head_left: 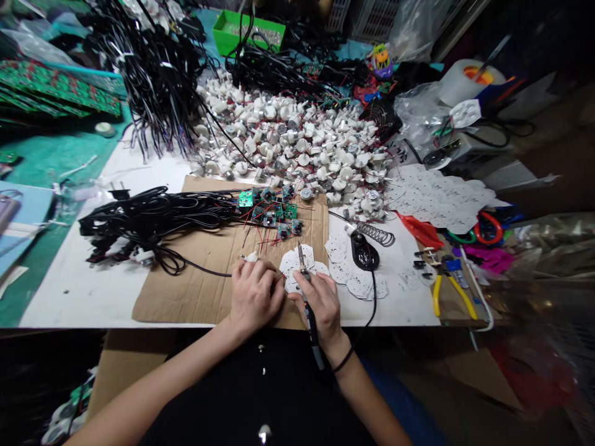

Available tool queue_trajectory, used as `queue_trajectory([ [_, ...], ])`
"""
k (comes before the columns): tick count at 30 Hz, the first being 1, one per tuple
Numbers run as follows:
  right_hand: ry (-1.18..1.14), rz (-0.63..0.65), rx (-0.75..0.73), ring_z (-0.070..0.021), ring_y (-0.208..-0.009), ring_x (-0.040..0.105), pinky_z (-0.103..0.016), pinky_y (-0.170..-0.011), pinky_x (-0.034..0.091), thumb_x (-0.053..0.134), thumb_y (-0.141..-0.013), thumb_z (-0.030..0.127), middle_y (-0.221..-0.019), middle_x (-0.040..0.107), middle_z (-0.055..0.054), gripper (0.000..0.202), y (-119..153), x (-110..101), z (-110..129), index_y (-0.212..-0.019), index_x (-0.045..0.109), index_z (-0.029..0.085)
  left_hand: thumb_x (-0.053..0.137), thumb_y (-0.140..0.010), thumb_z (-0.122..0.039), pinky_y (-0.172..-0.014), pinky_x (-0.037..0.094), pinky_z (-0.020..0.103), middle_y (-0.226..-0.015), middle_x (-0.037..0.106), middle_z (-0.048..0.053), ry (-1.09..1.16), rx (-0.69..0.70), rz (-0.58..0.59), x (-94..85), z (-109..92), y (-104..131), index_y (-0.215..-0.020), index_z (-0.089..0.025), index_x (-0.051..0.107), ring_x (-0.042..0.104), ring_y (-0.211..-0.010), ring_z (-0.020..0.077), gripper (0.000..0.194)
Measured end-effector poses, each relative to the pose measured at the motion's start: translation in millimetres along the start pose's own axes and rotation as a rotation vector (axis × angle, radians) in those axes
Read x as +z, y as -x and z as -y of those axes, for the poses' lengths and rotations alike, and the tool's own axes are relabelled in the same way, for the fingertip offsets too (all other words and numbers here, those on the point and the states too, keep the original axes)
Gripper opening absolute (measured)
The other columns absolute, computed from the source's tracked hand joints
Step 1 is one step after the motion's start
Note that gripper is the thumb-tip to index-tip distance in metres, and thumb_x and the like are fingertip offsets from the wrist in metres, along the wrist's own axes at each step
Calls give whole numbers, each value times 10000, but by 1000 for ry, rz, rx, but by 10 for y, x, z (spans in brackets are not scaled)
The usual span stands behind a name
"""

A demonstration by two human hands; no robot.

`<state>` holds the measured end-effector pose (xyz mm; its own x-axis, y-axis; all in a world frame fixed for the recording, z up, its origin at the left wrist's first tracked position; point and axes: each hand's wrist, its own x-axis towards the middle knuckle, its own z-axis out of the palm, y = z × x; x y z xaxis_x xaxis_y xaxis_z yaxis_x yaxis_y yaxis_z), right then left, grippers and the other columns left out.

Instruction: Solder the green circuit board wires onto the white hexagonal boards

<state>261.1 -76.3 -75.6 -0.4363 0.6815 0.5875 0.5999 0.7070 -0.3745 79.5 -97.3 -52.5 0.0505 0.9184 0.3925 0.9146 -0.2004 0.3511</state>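
Observation:
My right hand (320, 305) is closed round a black-handled soldering iron (310, 325), its metal tip pointing up and away over white round-edged boards (290, 263). Beside it on the left, my left hand (256, 292) is closed, with a small white part (251, 256) at its fingertips and a black cable (204, 267) running in from the left. Both hands are over the cardboard sheet (186, 297) near the table's front edge. Beyond them lie small green circuit boards (290, 211) with red wires, joined to a bundle of black cables (162, 214).
A large pile of white motor parts (302, 142) fills the back middle. More white boards (437, 195), a black iron holder with a coil (365, 251) and yellow-handled pliers (458, 294) lie on the right. Behind are hanging black cables (158, 74) and a green tray (223, 40).

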Motion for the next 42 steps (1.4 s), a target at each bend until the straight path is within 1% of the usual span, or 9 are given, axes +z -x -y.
queue_trajectory([
  [3,-21,-27,2,-239,-1009,729,-421,-960,559,566,-1071,348,-1093,757,-139,416,-22,-21,11,-1448,583,172,652,-893,-198,-917,387,468,-932,734,54,-17,0,5,3,-1,1,-782,-227,635,596,-875,251,115],
  [7,-158,-108,56,-223,-823,681,-378,-760,589,502,-1085,409,-919,710,-113,434,-1,-146,63,-1414,621,153,643,-908,-209,-919,387,465,-930,733,55,-33,0,5,5,-3,-2,-785,-224,634,597,-885,253,125],
  [9,-244,-130,107,-208,-748,649,-356,-673,573,515,-1073,370,-852,686,-88,402,36,-235,100,-1389,644,158,647,-905,-206,-924,389,464,-918,730,55,-37,4,-6,6,-7,-7,-786,-222,629,595,-883,253,122],
  [12,-317,-140,203,-196,-706,638,-340,-621,551,552,-1021,236,-821,691,-64,324,98,-338,151,-1305,698,181,651,-899,-206,-936,389,465,-912,728,53,-38,-1,-15,10,-15,-12,-781,-224,624,589,-871,251,123],
  [17,-356,-131,247,-176,-644,630,-318,-582,535,576,-946,123,-789,709,-45,320,147,-341,191,-1213,742,187,642,-917,-219,-952,388,469,-927,731,56,-45,-14,8,14,-13,-4,-779,-227,618,587,-876,255,141],
  [23,-372,-131,247,-167,-615,637,-303,-557,525,585,-932,114,-785,730,-44,312,161,-268,192,-1183,754,189,648,-908,-214,-950,385,473,-943,733,57,-44,-16,20,17,-7,5,-790,-233,631,593,-890,259,121],
  [30,-361,-124,236,-163,-615,645,-302,-565,525,591,-932,93,-784,741,-48,299,163,-264,192,-1172,748,177,652,-902,-203,-948,398,475,-921,730,59,-50,-1,3,5,-9,-8,-779,-222,628,595,-872,257,127],
  [37,-335,-123,249,-169,-620,663,-308,-581,536,581,-929,88,-794,757,-46,295,181,-253,200,-1147,754,184,655,-892,-206,-958,397,494,-947,735,66,-32,-26,38,15,-3,11,-786,-224,648,604,-887,264,108],
  [42,-344,-134,226,-172,-629,660,-313,-586,545,585,-928,85,-794,746,-45,309,210,-235,185,-1168,749,189,641,-915,-227,-947,404,484,-920,733,59,-66,-1,8,5,-19,-7,-780,-226,623,597,-869,260,136],
])
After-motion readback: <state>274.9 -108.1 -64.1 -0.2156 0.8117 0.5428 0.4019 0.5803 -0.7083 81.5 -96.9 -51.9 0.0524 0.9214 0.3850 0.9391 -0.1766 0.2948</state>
